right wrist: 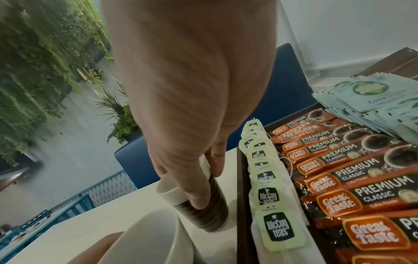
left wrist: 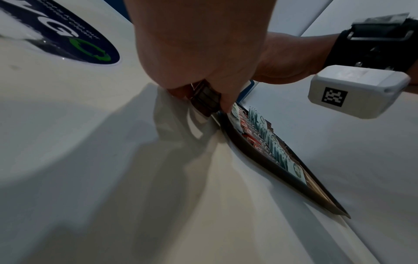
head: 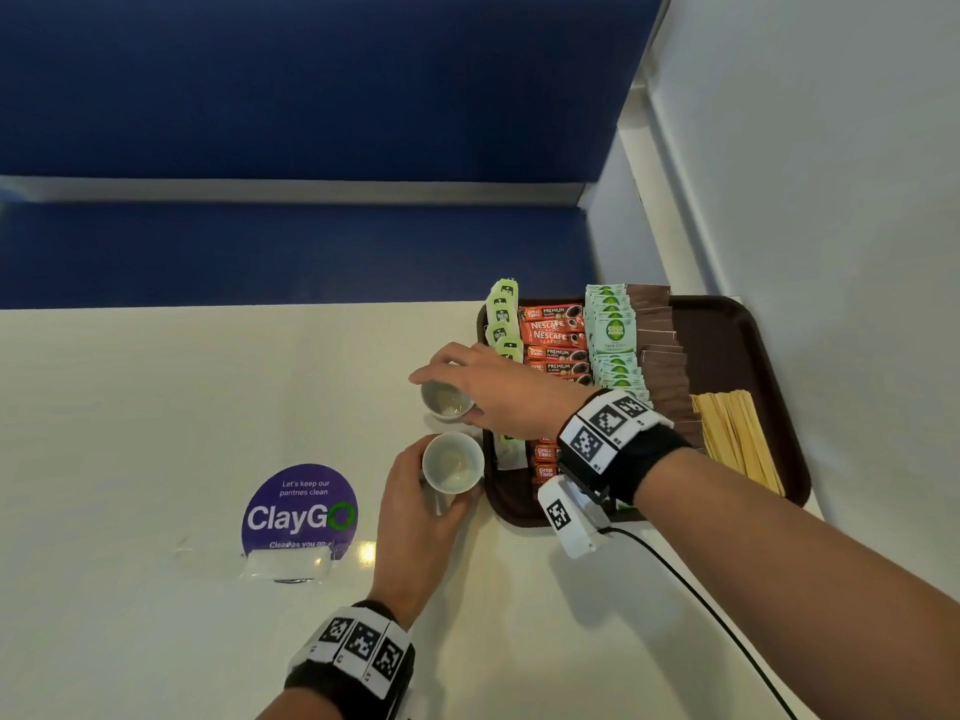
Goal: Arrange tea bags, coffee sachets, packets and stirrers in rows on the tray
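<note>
A dark brown tray (head: 769,356) at the right holds rows: green-tagged tea bags (head: 503,314), orange coffee sachets (head: 553,330), green-and-white Coco packets (head: 613,324), brown packets (head: 660,330) and wooden stirrers (head: 737,433). Two paper cups stand on the white table just left of the tray. My right hand (head: 457,371) grips the far cup (head: 445,402) from above; in the right wrist view its fingers (right wrist: 194,192) curl round the ribbed brown cup (right wrist: 214,216). My left hand (head: 421,496) wraps round the near cup (head: 452,462). The tea bags (right wrist: 269,196) lie close beside the far cup.
A purple ClayGo sticker (head: 300,506) and a clear plastic piece (head: 288,563) lie on the table at the left. A black cable (head: 701,605) trails from my right wrist. A blue bench back (head: 291,252) runs behind the table, and a white wall (head: 831,200) stands at the right.
</note>
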A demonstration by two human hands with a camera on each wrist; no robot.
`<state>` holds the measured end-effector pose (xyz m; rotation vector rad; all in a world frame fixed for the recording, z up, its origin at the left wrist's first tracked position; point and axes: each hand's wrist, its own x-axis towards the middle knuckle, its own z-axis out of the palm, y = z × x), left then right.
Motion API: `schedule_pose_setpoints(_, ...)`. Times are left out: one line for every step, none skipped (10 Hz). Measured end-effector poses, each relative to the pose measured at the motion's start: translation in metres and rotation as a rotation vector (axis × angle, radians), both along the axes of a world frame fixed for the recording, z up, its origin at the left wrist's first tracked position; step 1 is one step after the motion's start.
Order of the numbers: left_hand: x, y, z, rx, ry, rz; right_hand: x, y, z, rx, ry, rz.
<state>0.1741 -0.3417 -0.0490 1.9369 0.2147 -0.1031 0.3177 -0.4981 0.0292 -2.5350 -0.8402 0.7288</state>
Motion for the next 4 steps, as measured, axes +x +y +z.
schedule_pose_setpoints(0.0005, 0.0001, -0.0016, -0.003, -0.003, -0.001, -0.0011, 0.0007, 0.0004, -0.006, 0.006, -0.001)
schedule_pose_setpoints(0.0008, -0.0001, -0.0021, -0.015, -0.008, 0.007, -0.0003, 0.0005, -0.0024, -0.015, -0.009, 0.005)
schedule_pose_setpoints(0.0007, 0.0007, -0.0019, -0.006, -0.023, -0.002, -0.0021, 0.0025, -0.0036, -0.017, 0.001, 0.011)
schedule_pose_setpoints(0.0017, -0.0002, -0.0001, -0.035, -0.039, 0.000, -0.0033, -0.0017, -0.0025, -0.008, -0.032, 0.000)
